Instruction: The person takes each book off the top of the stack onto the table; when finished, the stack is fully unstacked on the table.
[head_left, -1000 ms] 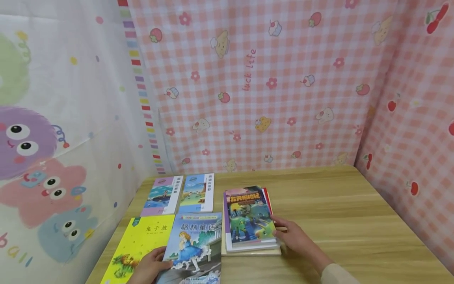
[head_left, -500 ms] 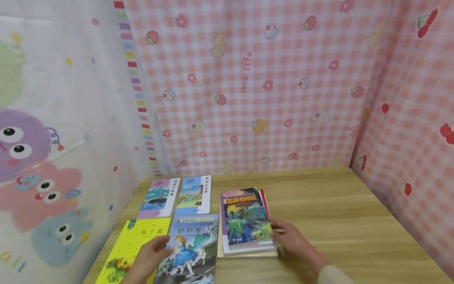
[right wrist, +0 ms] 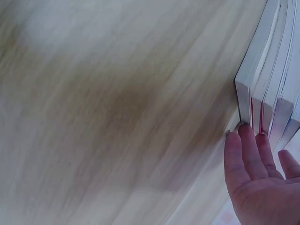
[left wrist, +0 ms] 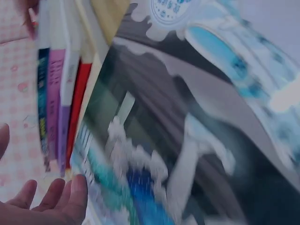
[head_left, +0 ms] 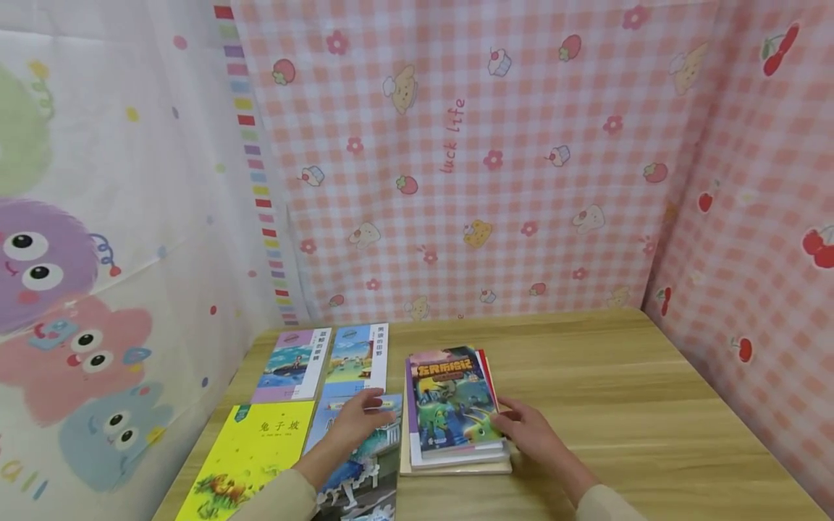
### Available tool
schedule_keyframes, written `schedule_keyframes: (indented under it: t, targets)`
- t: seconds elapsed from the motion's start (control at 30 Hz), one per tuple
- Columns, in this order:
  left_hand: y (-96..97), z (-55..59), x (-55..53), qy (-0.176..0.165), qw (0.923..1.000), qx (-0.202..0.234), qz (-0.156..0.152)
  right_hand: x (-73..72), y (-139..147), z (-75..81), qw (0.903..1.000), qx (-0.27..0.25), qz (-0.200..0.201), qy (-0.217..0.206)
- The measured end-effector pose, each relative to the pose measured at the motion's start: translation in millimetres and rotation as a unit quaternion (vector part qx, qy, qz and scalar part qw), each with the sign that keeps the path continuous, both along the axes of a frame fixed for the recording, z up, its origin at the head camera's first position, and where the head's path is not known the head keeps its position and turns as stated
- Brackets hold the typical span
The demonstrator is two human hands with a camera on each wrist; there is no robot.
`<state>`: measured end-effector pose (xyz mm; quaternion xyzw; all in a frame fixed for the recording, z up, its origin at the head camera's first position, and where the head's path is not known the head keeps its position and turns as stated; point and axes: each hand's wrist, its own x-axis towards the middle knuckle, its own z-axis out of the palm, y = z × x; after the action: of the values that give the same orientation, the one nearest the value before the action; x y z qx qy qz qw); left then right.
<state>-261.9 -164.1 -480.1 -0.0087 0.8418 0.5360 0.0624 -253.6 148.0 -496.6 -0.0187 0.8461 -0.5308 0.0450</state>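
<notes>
A stack of several books stands in the middle of the table, topped by a dark green comic-style book (head_left: 449, 401). My right hand (head_left: 531, 430) is at the stack's right side. In the right wrist view its straight fingers (right wrist: 253, 154) touch the page edges of the books (right wrist: 268, 84). My left hand (head_left: 355, 423) hovers over a blue storybook (head_left: 365, 485), its fingers loosely spread toward the stack and holding nothing. The left wrist view has the fingertips (left wrist: 77, 190) just short of the stack's coloured spines (left wrist: 55, 93). My left hand and sleeve hide part of the blue storybook.
Left of the stack lie a yellow book (head_left: 254, 449), a purple-edged book (head_left: 289, 365) and a blue-edged book (head_left: 357, 358), all flat. The wooden table (head_left: 606, 391) extends to the right. Patterned curtains (head_left: 521, 181) surround it at the back and sides.
My left hand has let go of the blue storybook, which now lies beside the yellow book, and has moved right toward the stack. My right hand stays at the stack's right edge.
</notes>
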Motion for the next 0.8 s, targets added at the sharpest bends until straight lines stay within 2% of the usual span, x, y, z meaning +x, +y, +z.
schedule_keyframes:
  t: [0.1, 0.23, 0.6, 0.67, 0.8]
  targets:
    - [11.7, -6.7, -5.8, -0.001, 0.9996, -0.009, -0.027, -0.3, -2.3, 0.6, 0.9999, -0.002, -0.011, -0.007]
    - [20.5, -12.4, -7.6, 0.001, 0.9987, -0.011, -0.050, -1.6, -3.7, -2.1, 0.9998, 0.007, -0.016, -0.008]
    - [30.9, -25.0, -9.2, 0.006, 0.9981, 0.002, -0.061, 0.4, -5.7, -9.2, 0.9996, -0.002, -0.027, 0.012]
    - [32.1, -25.0, -10.4, 0.011, 0.9981, -0.004, -0.061, 0.7, -5.8, -9.3, 0.9993, -0.004, -0.027, 0.024]
    - [35.3, -24.2, -11.2, 0.026, 0.9972, -0.019, -0.068, -0.1, -5.9, -9.7, 0.9991, -0.018, -0.035, 0.017]
